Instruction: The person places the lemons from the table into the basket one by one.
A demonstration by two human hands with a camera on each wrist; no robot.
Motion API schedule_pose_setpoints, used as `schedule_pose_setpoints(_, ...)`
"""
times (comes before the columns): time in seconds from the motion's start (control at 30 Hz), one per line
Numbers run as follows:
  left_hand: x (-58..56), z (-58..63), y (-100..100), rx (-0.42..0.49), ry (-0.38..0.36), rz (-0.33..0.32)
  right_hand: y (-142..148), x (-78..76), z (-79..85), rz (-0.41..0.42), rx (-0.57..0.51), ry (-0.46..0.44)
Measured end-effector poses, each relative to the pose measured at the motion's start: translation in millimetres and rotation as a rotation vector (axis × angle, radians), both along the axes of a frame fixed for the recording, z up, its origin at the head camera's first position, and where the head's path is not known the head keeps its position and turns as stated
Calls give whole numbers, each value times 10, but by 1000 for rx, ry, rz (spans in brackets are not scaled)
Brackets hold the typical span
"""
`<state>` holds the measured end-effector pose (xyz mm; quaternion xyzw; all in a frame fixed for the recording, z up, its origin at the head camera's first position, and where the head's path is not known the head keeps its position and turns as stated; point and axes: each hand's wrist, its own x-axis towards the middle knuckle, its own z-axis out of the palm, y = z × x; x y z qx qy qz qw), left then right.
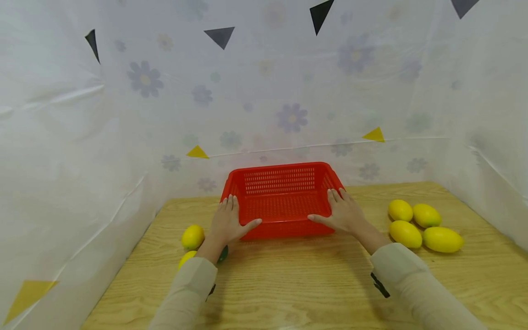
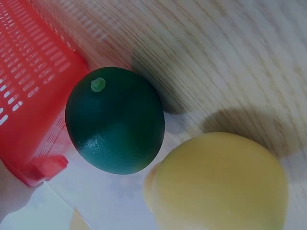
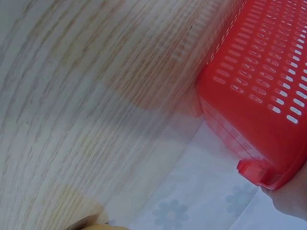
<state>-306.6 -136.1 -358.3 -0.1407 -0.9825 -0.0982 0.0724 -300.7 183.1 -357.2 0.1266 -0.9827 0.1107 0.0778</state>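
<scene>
A red plastic basket [image 1: 280, 227] with slotted walls stands at the back middle of the wooden table. My left hand [image 1: 227, 222] rests on its near left corner, fingers extended along the left side, thumb spread along the front rim. My right hand [image 1: 344, 213] lies the same way on the near right corner. In the left wrist view a dark green lime-like fruit [image 2: 115, 122] sits beside the basket, next to a yellow lemon [image 2: 223, 184]. The right wrist view shows the basket's slotted wall [image 3: 254, 96], with part of my hand [image 3: 290, 194] at its rim.
Several lemons [image 1: 406, 233] lie in a group on the right of the table [image 1: 288, 284]. To the left, another lemon [image 1: 193, 237] lies near my left wrist. A white flower-print sheet [image 1: 264, 91] hangs behind the table and along both sides.
</scene>
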Motion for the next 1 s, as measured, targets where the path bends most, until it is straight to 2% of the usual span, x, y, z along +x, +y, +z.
schedule_pose_setpoints(1.0,-14,-28,133,4,9,5,126,16,-12,-13,6,3)
